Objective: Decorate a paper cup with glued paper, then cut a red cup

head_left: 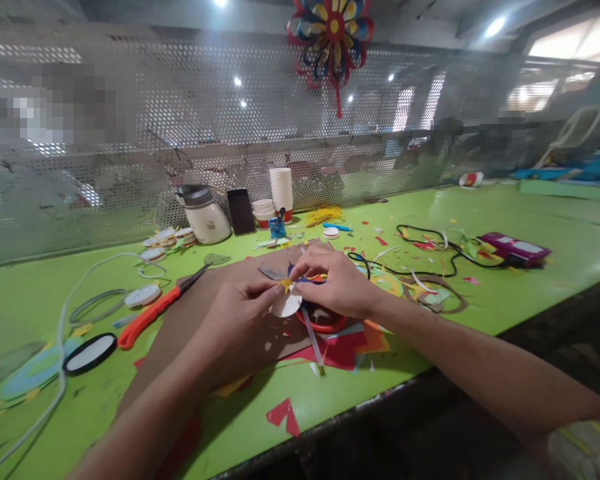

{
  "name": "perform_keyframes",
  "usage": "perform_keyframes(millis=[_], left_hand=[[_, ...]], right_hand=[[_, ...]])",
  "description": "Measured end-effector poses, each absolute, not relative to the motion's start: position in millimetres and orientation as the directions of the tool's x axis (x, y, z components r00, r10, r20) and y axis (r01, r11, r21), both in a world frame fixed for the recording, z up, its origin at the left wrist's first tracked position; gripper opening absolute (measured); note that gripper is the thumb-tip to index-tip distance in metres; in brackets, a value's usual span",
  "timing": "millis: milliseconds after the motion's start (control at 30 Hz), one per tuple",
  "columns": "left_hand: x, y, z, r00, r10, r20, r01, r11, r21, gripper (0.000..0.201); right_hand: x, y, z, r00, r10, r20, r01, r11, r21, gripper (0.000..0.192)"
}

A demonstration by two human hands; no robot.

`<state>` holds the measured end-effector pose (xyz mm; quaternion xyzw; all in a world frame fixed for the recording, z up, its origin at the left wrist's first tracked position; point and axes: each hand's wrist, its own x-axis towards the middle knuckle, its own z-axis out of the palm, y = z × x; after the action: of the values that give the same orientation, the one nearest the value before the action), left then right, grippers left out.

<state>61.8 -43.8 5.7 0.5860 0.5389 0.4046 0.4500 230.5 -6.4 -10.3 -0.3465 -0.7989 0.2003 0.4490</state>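
My left hand is closed, thumb and forefinger pinching a small white disc above the brown cardboard. A small yellow paper piece, cut with points, lies at the top of the disc between both hands' fingertips. My right hand is closed too, its thumb and forefinger pinched at that piece. Dark blue paper shows just behind the right fingers. Beneath the hands lie scissors with red-orange handles, partly covered by the right hand. A narrow pale strip crosses the cardboard's edge.
An orange-handled knife rests on the cardboard's left. Red paper scraps spread in front. A jug, a phone and stacked paper cups stand at the back. A white cable runs down the left; a purple box sits right.
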Motion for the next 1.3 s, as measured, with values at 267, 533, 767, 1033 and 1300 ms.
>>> perform_keyframes(millis=[267,533,767,1033,1300], left_hand=[[59.2,-40.7,1.8,0.105,0.994,-0.012,0.251,-0.015,0.968,0.013],[58.5,-42.4,3.4,0.13,0.988,-0.086,0.203,0.059,0.977,0.015],[57.8,-41.8,5.7,0.115,0.989,-0.093,0.183,0.071,0.981,0.019],[57.4,-42.1,6.1,0.117,0.989,-0.092,0.216,0.065,0.974,0.02],[55.3,-38.8,3.8,0.118,0.991,-0.062,0.247,0.032,0.968,0.021]], right_hand=[[228.6,-4.7,-13.0,-0.343,0.737,0.582,0.365,0.676,-0.64,0.012],[231.5,-1.6,-14.4,-0.343,0.777,0.528,0.358,0.628,-0.691,0.006],[232.5,1.2,-14.2,-0.328,0.805,0.494,0.31,0.586,-0.749,0.005],[233.6,1.8,-16.1,-0.336,0.796,0.504,0.302,0.598,-0.742,0.004],[236.0,3.0,-14.7,-0.327,0.793,0.514,0.256,0.598,-0.76,0.005]])
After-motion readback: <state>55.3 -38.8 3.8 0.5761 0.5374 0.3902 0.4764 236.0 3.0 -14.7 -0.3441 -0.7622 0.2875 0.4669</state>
